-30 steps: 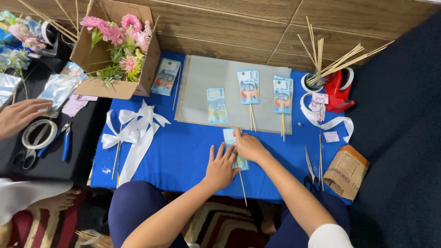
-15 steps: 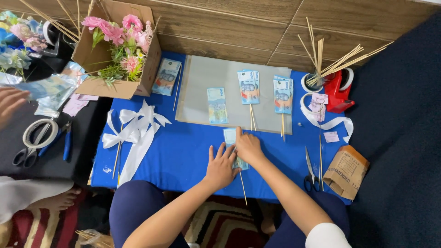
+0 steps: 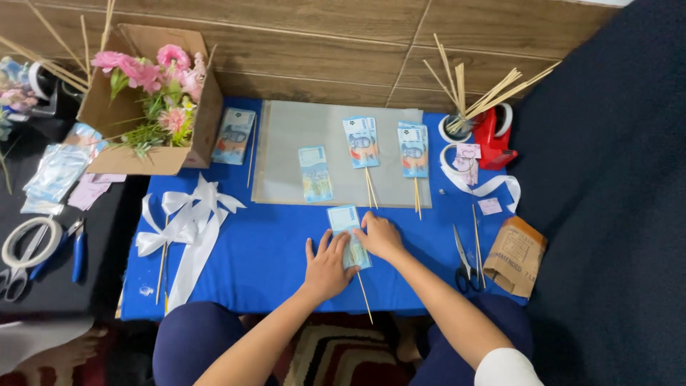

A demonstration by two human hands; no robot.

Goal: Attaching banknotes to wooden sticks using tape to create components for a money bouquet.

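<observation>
On the blue cloth lies a light blue banknote [image 3: 345, 221] with a thin wooden skewer [image 3: 364, 295] sticking out below it toward me. My left hand [image 3: 327, 266] lies flat on the note's lower left part, fingers spread. My right hand [image 3: 380, 236] presses on its right side. Just beyond, a grey sheet [image 3: 286, 154] carries three more banknotes [image 3: 315, 174], two of them with skewers under them.
A cardboard box with pink flowers [image 3: 146, 93] stands at the back left, a banknote stack [image 3: 234, 136] beside it. White ribbon bows [image 3: 186, 221] lie left. Scissors [image 3: 464, 261], a brown paper bag [image 3: 516, 255], a red tape dispenser [image 3: 493, 136] and a cup of skewers [image 3: 457, 107] sit right.
Another person's hand at the far left edge has withdrawn out of view. My two hands stay pressed on the banknote, with hardly any shift.
</observation>
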